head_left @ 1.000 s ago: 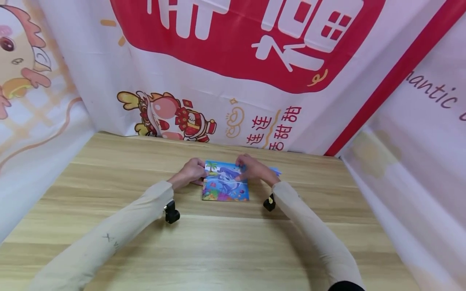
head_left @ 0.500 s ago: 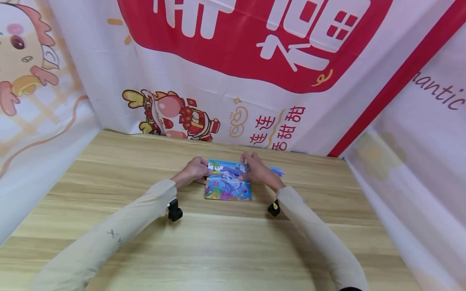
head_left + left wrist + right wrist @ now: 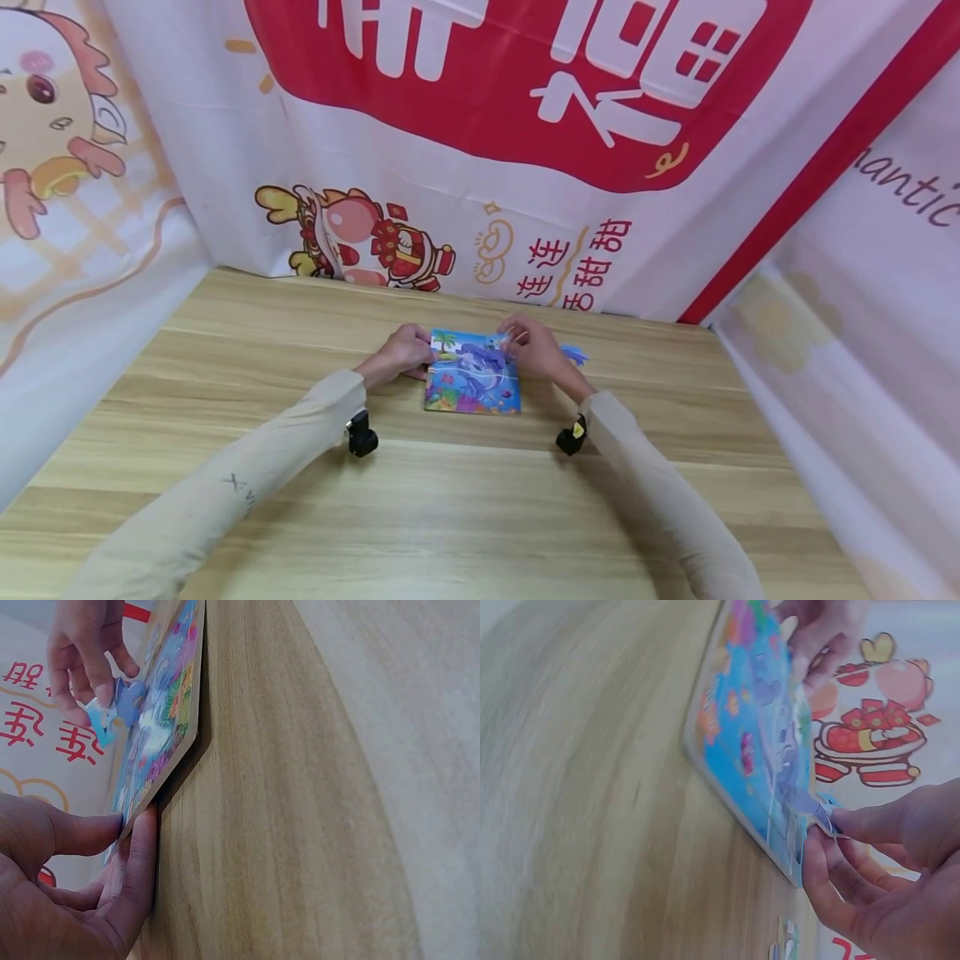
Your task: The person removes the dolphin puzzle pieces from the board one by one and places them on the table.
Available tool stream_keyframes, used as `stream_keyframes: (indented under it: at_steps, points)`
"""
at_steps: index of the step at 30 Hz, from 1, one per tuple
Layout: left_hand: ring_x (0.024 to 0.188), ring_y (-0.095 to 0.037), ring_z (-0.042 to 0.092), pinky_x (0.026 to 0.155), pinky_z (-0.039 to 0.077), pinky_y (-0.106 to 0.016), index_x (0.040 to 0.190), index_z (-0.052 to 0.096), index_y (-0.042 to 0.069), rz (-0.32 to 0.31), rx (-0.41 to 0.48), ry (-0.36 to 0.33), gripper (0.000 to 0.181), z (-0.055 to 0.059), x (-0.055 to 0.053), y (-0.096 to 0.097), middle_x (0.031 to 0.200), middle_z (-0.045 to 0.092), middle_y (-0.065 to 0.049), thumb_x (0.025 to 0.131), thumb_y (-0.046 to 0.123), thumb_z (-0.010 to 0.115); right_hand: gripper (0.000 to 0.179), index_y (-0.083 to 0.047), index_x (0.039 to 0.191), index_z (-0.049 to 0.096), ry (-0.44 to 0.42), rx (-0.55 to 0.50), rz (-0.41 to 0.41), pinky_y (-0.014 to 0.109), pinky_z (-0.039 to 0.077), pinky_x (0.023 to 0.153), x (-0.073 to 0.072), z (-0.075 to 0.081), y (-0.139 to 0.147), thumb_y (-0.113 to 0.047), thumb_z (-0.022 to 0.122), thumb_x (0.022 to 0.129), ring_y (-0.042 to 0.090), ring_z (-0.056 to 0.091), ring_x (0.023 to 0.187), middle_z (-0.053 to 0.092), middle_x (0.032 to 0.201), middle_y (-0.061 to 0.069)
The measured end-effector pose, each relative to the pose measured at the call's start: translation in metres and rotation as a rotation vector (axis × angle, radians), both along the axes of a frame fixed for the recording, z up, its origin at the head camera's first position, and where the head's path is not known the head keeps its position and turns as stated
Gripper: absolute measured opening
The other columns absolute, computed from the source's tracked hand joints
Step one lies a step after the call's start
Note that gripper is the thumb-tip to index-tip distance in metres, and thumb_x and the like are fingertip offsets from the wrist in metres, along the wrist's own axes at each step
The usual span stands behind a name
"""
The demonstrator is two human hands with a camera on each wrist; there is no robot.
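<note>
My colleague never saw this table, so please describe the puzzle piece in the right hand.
On the wooden table, find the square dolphin puzzle. At its far right corner, the right hand holds a small purple and light-blue piece. Unlike the loose pieces lying on the table, it is pinched.

This is a small booth hung with cloth; the building around it cannot be told. Along the far edge of a wood-grain table [image 3: 480,508] hangs a back cloth [image 3: 420,158] with large Chinese characters and cartoon figures. A left cloth [image 3: 90,225] and a lettered right cloth [image 3: 862,333] close its sides.
</note>
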State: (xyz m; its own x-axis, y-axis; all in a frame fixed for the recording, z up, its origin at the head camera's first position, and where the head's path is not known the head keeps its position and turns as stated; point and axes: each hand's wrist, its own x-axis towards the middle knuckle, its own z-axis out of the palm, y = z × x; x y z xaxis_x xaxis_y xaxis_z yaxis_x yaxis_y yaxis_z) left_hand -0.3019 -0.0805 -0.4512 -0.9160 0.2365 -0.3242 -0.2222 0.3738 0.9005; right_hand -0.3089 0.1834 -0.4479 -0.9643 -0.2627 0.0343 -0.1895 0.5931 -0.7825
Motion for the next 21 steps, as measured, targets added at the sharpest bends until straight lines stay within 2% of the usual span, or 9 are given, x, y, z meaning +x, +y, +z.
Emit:
stream_keyframes:
  at_steps: [5, 8, 14, 21]
  points:
    - [0.080, -0.019, 0.066, 0.062, 0.064, -0.024, 0.131, 0.051, -0.010, 0.001, -0.004, -0.008, 0.037, 0.001, 0.001, 0.000, 0.117, 0.063, -0.023, 0.097, -0.002, 0.062, 0.030, 0.007, 0.129, 0.060, -0.107, -0.181, -0.015, 0.051, 0.067, 0.083, 0.002, 0.005, 0.008, 0.005, 0.063, 0.099, 0.040, 0.068, 0.094, 0.065, 0.112, 0.028]
    - [0.080, -0.020, 0.066, 0.061, 0.064, -0.024, 0.132, 0.050, -0.010, 0.007, 0.002, -0.016, 0.037, -0.002, 0.001, 0.000, 0.116, 0.061, -0.022, 0.098, -0.002, 0.062, 0.033, 0.008, 0.131, 0.060, -0.144, -0.228, -0.017, 0.051, 0.066, 0.085, 0.002, 0.005, 0.014, 0.003, 0.065, 0.099, 0.041, 0.069, 0.094, 0.065, 0.113, 0.028]
    - [0.080, -0.019, 0.066, 0.060, 0.063, -0.023, 0.133, 0.050, -0.011, 0.008, 0.014, -0.024, 0.037, -0.006, 0.003, 0.002, 0.115, 0.062, -0.022, 0.098, -0.003, 0.061, 0.035, 0.007, 0.132, 0.061, -0.227, -0.254, -0.044, 0.043, 0.067, 0.084, 0.004, 0.003, 0.024, -0.001, 0.069, 0.099, 0.027, 0.069, 0.088, 0.068, 0.106, 0.016]
    - [0.079, -0.019, 0.066, 0.060, 0.063, -0.022, 0.134, 0.051, -0.011, 0.016, 0.021, -0.012, 0.038, -0.004, 0.000, 0.001, 0.112, 0.063, -0.020, 0.098, -0.003, 0.061, 0.036, 0.004, 0.133, 0.062, -0.257, -0.280, -0.076, 0.051, 0.065, 0.092, 0.004, 0.009, 0.035, -0.004, 0.069, 0.099, 0.036, 0.071, 0.095, 0.068, 0.106, 0.013]
